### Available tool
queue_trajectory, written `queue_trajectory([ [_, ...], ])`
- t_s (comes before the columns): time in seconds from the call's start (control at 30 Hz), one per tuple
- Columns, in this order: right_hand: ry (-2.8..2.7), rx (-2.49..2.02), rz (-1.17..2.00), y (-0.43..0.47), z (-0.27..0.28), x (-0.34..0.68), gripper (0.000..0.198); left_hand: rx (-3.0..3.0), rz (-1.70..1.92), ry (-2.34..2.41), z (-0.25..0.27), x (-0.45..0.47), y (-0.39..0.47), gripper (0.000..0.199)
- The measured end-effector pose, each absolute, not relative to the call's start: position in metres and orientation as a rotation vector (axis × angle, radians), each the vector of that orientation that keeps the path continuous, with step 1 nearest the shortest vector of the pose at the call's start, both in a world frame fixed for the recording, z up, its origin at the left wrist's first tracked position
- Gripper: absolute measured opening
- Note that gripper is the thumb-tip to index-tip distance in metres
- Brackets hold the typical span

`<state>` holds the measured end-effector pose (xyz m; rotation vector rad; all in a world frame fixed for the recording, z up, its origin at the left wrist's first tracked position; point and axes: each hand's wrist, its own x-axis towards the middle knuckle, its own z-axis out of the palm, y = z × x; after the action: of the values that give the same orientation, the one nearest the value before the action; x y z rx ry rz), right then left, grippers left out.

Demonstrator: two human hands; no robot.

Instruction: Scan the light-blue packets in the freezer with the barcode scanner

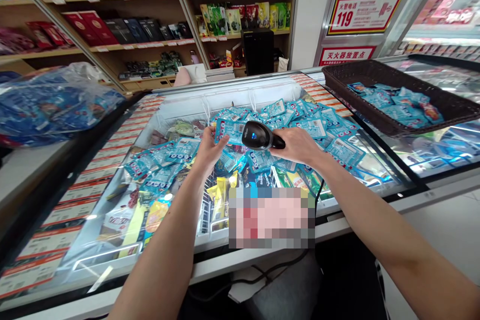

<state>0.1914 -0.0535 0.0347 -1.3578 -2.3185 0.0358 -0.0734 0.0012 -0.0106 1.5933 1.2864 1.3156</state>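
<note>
Pinched between the thumb and fingers of my left hand (214, 146) is a light-blue snack packet (230, 130), tilted over the freezer. My right hand (298, 145) grips the handle of a black barcode scanner (257, 135), whose head points toward that packet and hides its right end. Many similar blue packets (313, 127) lie spread on the glass freezer top (123, 225) around both hands. A smaller group of them (165, 160) lies to the left. From the scanner side a black cord (320, 195) runs down over the front edge.
A brown woven basket (375, 72) with several blue packets stands at the right. At the left is a large clear plastic bag (56, 102) of blue packages. Price labels (86, 190) line the freezer's side. Shelves (138, 45) of goods stand behind.
</note>
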Motion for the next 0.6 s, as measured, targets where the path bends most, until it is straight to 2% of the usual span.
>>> queue_trajectory([
  [0.33, -2.297, -1.361, 0.039, -0.055, 0.037, 0.191, 0.021, 1.5, 1.35, 1.252, -0.009, -0.073, -0.001, 0.042],
  [0.6, -2.282, -1.347, 0.009, -0.053, 0.034, 0.192, 0.021, 1.578, 1.341, 1.887, 0.012, -0.102, 0.002, 0.036],
])
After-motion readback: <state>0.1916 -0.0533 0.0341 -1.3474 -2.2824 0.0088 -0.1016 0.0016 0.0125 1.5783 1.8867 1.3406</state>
